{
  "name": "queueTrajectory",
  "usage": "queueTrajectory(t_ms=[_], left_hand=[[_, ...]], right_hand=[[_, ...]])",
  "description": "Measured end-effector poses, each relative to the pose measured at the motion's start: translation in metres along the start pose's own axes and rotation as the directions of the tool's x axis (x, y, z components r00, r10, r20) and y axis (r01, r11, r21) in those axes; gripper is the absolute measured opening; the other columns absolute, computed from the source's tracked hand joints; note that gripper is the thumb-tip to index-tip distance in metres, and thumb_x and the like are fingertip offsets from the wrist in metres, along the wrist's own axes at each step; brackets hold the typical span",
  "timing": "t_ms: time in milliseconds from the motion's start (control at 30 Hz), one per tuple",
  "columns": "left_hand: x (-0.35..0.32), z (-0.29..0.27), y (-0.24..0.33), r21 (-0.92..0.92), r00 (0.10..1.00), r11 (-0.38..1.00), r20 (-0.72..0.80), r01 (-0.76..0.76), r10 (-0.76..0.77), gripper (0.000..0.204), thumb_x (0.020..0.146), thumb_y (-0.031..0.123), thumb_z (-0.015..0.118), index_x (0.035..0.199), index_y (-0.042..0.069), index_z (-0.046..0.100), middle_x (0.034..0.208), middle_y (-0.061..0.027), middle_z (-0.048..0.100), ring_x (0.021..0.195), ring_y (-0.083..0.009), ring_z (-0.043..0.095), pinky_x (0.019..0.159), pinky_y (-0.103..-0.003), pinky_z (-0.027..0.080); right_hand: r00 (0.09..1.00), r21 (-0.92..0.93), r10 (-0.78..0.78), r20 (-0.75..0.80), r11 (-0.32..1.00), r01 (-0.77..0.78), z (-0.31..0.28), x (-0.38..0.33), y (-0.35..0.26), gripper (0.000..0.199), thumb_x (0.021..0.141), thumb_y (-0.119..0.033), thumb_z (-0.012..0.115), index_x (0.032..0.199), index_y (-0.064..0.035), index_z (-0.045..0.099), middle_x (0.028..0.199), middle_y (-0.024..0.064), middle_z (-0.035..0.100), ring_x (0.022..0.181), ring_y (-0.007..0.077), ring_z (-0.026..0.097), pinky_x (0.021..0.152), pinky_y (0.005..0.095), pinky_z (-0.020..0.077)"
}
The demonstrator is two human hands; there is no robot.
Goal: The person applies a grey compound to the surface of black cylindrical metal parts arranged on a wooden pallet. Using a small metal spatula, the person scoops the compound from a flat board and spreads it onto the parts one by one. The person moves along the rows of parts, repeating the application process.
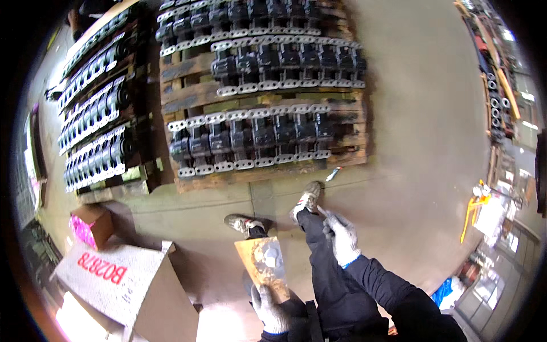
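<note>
One big box (139,279), near the left front of the wooden pallet (188,100), has red writing. In front of the pallet, the left hand (266,310) grips one brown board (257,262) by its near end. The right hand's (343,239) fingers are curled; I can't tell what they hold. Three rows of black parts (242,137) show on the pallet.

The single view looks down from the wearer's head, facing the wooden pallet (348,130) beyond the shoes (307,199). The left hand (266,310) and right hand (343,238), on the wearer's side of the pallet, are nearer the camera (a wide fisheye, dark around its rim); the upper edge cuts the pallet's far end.
</note>
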State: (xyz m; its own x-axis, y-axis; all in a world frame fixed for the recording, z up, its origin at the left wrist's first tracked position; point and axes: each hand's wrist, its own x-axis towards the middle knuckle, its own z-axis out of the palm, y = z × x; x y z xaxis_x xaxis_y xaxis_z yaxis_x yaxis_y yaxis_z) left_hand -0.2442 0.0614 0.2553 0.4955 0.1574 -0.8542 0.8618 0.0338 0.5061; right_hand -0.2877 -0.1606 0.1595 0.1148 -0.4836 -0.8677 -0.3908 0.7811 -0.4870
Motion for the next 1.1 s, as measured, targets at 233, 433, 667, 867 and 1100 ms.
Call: queueTrajectory(t_ms=[233, 433, 667, 867, 1100], left_hand=[[0.008, -0.059, 0.063, -0.107, 0.998, 0.994, 0.043, -0.036, 0.04, 0.039, 0.101, 0.031, 0.058, 0.125, 0.0, 0.051, 0.113, -0.0084, 0.06, 0.099, -0.0199, 0.06, 0.087, -0.034, 0.049], [0.036, -0.11, 0.108, -0.177, 0.992, 0.981, 0.076, -0.084, 0.098, 0.031, 0.101, 0.023, 0.057, 0.123, 0.001, 0.053, 0.113, -0.0068, 0.061, 0.101, -0.0186, 0.059, 0.092, -0.035, 0.047], [0.047, -0.137, 0.12, -0.275, 0.996, 0.959, 0.043, -0.069, 0.084, 0.034, 0.1, 0.022, 0.057, 0.126, 0.001, 0.053, 0.118, -0.0089, 0.059, 0.109, -0.021, 0.057, 0.097, -0.037, 0.045], [0.053, -0.159, 0.125, -0.297, 0.998, 0.953, 0.006, -0.065, 0.07, 0.038, 0.099, 0.023, 0.059, 0.129, 0.0, 0.052, 0.122, -0.0105, 0.058, 0.109, -0.0225, 0.057, 0.098, -0.038, 0.046], [0.053, -0.184, 0.15, -0.19, 0.994, 0.982, 0.103, -0.02, 0.04, 0.035, 0.099, 0.024, 0.054, 0.125, 0.0, 0.054, 0.112, -0.0085, 0.061, 0.101, -0.0207, 0.06, 0.091, -0.035, 0.048]], right_hand=[[0.996, -0.066, -0.021, 0.086, 0.997, 0.026, 0.042, -0.085, 0.016, 0.024, 0.099, -0.017, 0.061, 0.114, 0.0002, 0.066, 0.085, 0.0014, 0.064, 0.072, 0.0084, 0.057, 0.063, 0.022, 0.0431], [0.991, -0.087, -0.008, 0.133, 0.996, 0.02, 0.119, -0.158, 0.029, 0.027, 0.099, -0.019, 0.062, 0.119, -0.0004, 0.067, 0.085, -0.0024, 0.064, 0.072, 0.0056, 0.055, 0.066, 0.0216, 0.0432], [0.979, 0.09, 0.002, 0.204, 0.996, -0.02, 0.169, -0.187, 0.028, 0.031, 0.1, -0.016, 0.058, 0.124, 0.0037, 0.062, 0.085, 0.0017, 0.063, 0.072, 0.0073, 0.054, 0.063, 0.0205, 0.0424], [0.953, 0.027, 0.064, 0.295, 0.997, -0.075, 0.194, -0.185, 0.037, 0.024, 0.101, -0.017, 0.058, 0.12, -0.003, 0.065, 0.087, -0.0047, 0.062, 0.072, 0.0014, 0.052, 0.062, 0.0159, 0.0413], [0.945, 0.006, 0.102, 0.312, 0.994, -0.109, 0.233, -0.201, 0.026, 0.024, 0.1, -0.014, 0.059, 0.119, -0.0004, 0.066, 0.081, -0.0034, 0.058, 0.069, 0.0033, 0.051, 0.061, 0.0187, 0.042]])
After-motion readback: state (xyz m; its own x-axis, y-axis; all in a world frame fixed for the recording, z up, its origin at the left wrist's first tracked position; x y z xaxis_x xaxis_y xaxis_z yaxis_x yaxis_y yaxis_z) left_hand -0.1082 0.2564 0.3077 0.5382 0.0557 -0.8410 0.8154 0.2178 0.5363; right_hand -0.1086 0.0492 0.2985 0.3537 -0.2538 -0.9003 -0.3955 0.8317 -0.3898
